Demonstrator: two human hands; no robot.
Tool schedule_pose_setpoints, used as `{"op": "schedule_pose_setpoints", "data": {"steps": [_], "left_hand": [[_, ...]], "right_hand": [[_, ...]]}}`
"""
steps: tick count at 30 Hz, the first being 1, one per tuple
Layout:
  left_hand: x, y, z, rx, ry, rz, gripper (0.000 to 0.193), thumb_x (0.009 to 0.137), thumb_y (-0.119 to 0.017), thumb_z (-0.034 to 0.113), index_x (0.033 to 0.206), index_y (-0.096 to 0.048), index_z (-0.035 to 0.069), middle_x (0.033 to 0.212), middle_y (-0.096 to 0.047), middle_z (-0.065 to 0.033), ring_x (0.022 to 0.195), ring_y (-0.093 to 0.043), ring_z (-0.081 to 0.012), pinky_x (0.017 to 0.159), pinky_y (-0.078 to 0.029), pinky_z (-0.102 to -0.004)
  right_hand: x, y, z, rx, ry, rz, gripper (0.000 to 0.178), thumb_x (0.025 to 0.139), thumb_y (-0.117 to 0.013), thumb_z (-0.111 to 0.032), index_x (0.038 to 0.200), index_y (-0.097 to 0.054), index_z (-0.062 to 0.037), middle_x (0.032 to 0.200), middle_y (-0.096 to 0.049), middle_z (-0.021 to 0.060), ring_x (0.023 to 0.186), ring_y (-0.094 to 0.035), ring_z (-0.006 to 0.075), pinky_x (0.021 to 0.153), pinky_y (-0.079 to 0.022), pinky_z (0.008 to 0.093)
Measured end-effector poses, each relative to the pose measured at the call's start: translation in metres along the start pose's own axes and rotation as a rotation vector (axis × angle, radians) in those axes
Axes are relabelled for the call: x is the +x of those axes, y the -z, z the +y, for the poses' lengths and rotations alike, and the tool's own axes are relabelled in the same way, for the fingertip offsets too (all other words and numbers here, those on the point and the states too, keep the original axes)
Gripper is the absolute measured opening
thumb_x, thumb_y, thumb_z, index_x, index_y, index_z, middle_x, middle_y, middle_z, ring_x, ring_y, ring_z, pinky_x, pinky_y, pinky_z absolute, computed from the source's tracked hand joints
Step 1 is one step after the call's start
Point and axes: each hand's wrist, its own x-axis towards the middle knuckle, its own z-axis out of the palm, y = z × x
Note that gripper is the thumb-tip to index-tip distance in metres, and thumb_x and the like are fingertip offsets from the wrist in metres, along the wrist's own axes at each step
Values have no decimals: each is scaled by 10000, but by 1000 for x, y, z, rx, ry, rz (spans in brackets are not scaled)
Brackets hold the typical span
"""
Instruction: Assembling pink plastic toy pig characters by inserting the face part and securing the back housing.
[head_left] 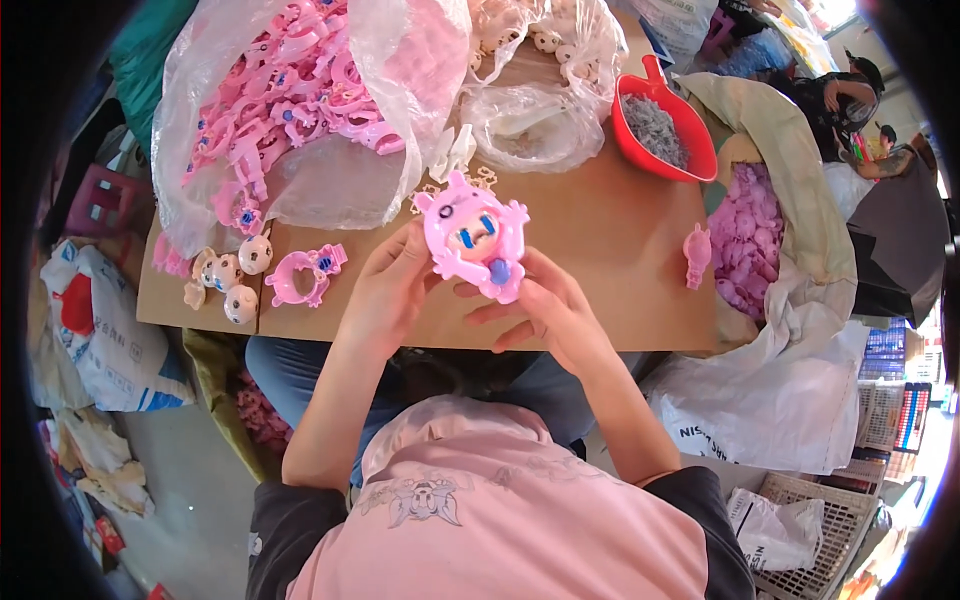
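A pink plastic toy face with blue eyes and a purple button (474, 236) is held up over the brown cardboard tabletop (600, 230). My left hand (385, 290) grips its left side with thumb and fingers. My right hand (545, 310) holds its lower right edge, fingers partly spread beneath it. Both forearms come up from below, over a pink shirt.
A clear bag of pink plastic frames (290, 100) lies at the back left. White round pieces (240, 280) and a pink frame (305, 275) rest on the left. A red scoop (665, 125), a small pink part (697, 255) and a sack of purple pieces (750, 235) sit on the right.
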Motion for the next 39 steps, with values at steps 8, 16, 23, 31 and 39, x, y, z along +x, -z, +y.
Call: {"op": "schedule_pose_setpoints", "data": {"steps": [8,16,23,31,39], "left_hand": [[-10,5,8,135,-132,-19,410,969,-451,331,1217,-519,12,1110,-595,-53,1023,-546,-125,922,-410,-309],[-18,7,10,66,-134,-80,436,940,-525,258,1273,-466,-18,1175,-580,-79,1104,-548,-169,969,-416,-342],[-22,13,21,122,-156,-63,463,919,-570,243,1281,-462,-24,1198,-571,-67,1084,-545,-145,951,-411,-303],[-45,16,20,140,-188,-16,394,919,-565,167,1265,-496,-8,1164,-590,-36,1074,-531,-92,952,-396,-266],[-80,41,23,25,-199,20,612,822,-695,260,1304,-439,-17,1188,-568,-75,1096,-542,-164,942,-435,-317]], "right_hand": [[10,-3,-4,94,-26,14,324,874,-597,-232,1059,-580,34,905,-645,101,750,-668,195,564,-535,271],[12,-7,12,107,191,118,203,836,-601,-149,888,-628,45,712,-618,65,528,-557,113,478,-466,229],[21,-12,20,216,95,-3,249,828,-603,-165,984,-596,30,757,-614,75,584,-572,123,495,-494,243],[19,-25,30,101,122,109,165,807,-522,-75,868,-611,49,663,-598,87,478,-524,120,414,-391,229],[25,-51,53,126,44,-118,246,850,-573,-175,956,-596,46,728,-626,111,538,-575,140,460,-458,236]]}}
